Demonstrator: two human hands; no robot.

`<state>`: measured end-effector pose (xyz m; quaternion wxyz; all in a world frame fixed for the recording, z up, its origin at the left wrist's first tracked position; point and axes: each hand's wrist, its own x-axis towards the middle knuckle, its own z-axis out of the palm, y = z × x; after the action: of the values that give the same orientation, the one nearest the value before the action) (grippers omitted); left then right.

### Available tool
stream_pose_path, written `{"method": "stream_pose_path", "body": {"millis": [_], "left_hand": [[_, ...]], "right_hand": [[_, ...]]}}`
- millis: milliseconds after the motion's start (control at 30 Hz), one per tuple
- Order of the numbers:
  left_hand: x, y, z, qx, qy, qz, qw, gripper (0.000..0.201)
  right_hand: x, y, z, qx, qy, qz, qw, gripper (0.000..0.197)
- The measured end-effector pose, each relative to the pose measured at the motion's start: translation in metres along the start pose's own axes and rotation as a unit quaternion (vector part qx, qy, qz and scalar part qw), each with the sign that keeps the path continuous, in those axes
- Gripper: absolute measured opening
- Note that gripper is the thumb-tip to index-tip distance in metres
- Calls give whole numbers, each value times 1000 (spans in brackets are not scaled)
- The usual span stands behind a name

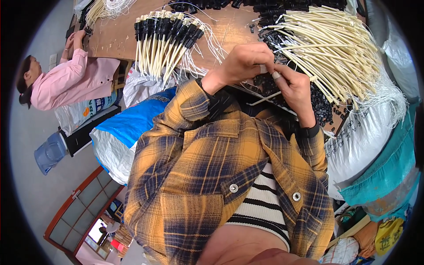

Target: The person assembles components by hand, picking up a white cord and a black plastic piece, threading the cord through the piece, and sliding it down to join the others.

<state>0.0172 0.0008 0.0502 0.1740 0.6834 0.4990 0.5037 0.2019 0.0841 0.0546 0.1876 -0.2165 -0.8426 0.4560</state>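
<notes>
My left hand (248,62) is closed, its thumb and fingertips pinched beside the tips of the other hand. What it pinches is too small and hidden to make out. My right hand (293,87) is closed too, with light tape-like wraps on its fingers. A thin cream tube (265,98) runs through its grip and slants out toward my body. Under both hands lie many small black plastic parts (320,104) at the table's edge. To the right is a big heap of cream tubes (335,53) with white wires.
At left on the wooden table (119,31) stands a bundle of cream tubes with black sockets (165,37). Black sockets (271,13) are piled at the back. White sacks (366,141) crowd the right, a blue-and-white sack (119,132) the left. A person in pink (73,84) works at far left.
</notes>
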Motion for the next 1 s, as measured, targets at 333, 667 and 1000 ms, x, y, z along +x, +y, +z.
{"method": "stream_pose_path", "body": {"millis": [333, 667, 1000], "left_hand": [[14, -99, -10, 260, 14, -228, 938, 27], [-17, -93, -37, 210, 90, -218, 949, 27], [12, -62, -11, 133, 30, -339, 931, 26]], "right_hand": [[-6, 14, -3, 56, 116, 135, 982, 12], [-7, 28, -6, 100, 119, 185, 970, 12], [-9, 36, -4, 148, 135, 215, 956, 12]]}}
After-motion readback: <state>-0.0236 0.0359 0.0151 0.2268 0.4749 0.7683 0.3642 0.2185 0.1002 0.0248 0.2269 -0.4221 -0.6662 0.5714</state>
